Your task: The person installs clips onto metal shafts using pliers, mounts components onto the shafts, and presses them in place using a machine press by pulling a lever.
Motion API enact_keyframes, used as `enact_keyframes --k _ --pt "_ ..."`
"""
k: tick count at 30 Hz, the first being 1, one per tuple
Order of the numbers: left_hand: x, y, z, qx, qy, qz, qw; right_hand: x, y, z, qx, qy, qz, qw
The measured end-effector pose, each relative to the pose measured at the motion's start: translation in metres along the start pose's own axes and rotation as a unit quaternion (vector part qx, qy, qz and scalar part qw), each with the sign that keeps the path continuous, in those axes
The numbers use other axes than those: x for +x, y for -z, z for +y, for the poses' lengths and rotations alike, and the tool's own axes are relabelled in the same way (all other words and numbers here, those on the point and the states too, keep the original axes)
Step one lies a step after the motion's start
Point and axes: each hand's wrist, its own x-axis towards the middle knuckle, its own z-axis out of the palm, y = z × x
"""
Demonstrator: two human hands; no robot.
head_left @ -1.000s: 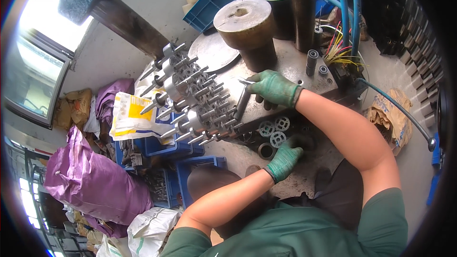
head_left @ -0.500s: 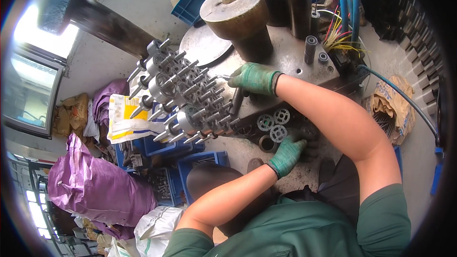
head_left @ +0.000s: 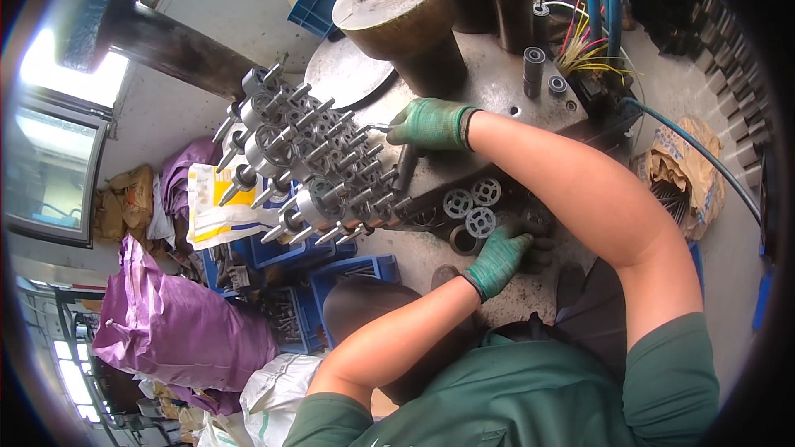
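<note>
**Two gloved hands at a greasy metal machine table**

The right hand (head_left: 431, 124), in a green glove, lies in the upper middle of the frame on the grey metal table (head_left: 497, 108); its fingers are curled closed around a dark metal rod (head_left: 406, 167), which hangs down from the fist toward the middle of the frame; a thin bright piece of metal sticks out at the left side of the glove, but what it is I cannot tell.

Just left of this hand, in the middle left of the frame, stands a dense stack of rotor shafts (head_left: 319, 170), grey cores with thin steel pins pointing to the lower left; the rod is just beside their near ends, and whether it touches them cannot be seen.

The left hand (head_left: 499, 257), also in a green glove, is in the middle of the frame, lower than the right one; its fingers are half bent and rest on a dark round part (head_left: 534, 223) at the table's front edge; whether they really grip it I cannot tell.

Near it, slightly up and left, lie three spoked grey discs (head_left: 472, 203) and a dark ring (head_left: 461, 240).

In the upper middle rises a wide brown metal cylinder (head_left: 397, 12); in the lower left lies a purple sack (head_left: 174, 323); blue crates (head_left: 331, 277) stand below the shafts.
</note>
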Motion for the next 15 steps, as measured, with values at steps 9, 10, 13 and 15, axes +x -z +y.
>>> enact_keyframes --k 9,10,13,15 --pt "0.0 -0.002 0.0 0.026 0.005 -0.012 1.0 -0.004 0.002 -0.017 -0.056 -0.117 -0.017 0.991" --pt "0.0 0.0 0.0 0.026 0.005 -0.011 1.0 -0.003 0.002 -0.018 -0.061 -0.117 -0.019 0.991" --pt "0.002 0.004 -0.001 0.043 0.009 -0.015 0.999 0.004 -0.007 -0.021 -0.053 -0.139 -0.038 0.988" --pt "0.005 0.007 -0.003 0.066 0.002 -0.012 0.998 0.007 -0.015 -0.02 -0.018 -0.159 -0.038 0.986"
